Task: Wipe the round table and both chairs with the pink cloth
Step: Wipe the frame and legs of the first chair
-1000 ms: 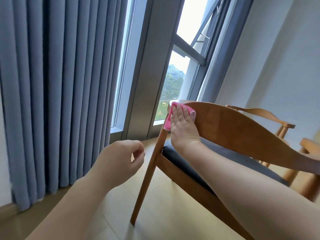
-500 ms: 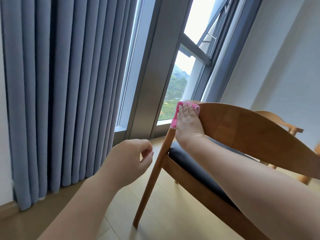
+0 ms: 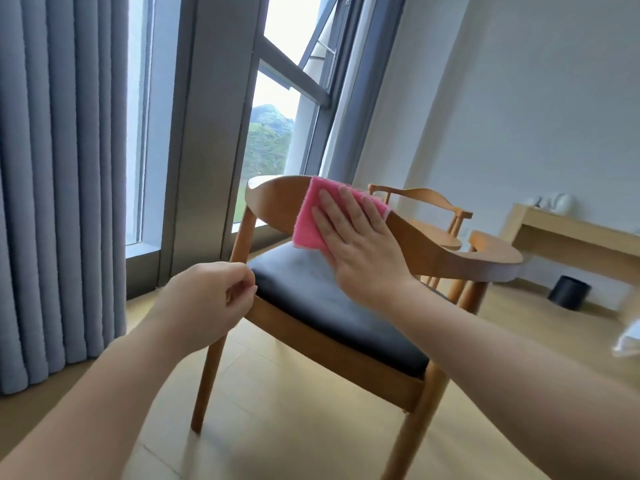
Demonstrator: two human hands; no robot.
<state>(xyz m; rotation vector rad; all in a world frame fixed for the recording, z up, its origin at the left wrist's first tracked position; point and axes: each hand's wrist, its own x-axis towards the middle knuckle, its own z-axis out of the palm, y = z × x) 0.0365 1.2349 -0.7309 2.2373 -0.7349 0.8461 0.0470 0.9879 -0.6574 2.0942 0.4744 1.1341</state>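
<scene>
Pink cloth [image 3: 313, 216] at frame centre, spread flat against curved wooden backrest [image 3: 277, 206] of near chair [image 3: 332, 306]. Right hand [image 3: 356, 244] presses cloth with straight, spread fingers, palm flat. Left hand [image 3: 211, 299] lower left of centre, fingers curled, thumb meeting fingertips, holding nothing visible, just beside chair's front-left post. Black seat cushion [image 3: 346, 317] below cloth. Second wooden chair [image 3: 433, 209] behind, right of centre. Blue-grey curtain [image 3: 59, 185] at left; window [image 3: 277, 116] upper centre. Black bin [image 3: 569, 292] on floor at right, below wooden bench [image 3: 568, 230].
</scene>
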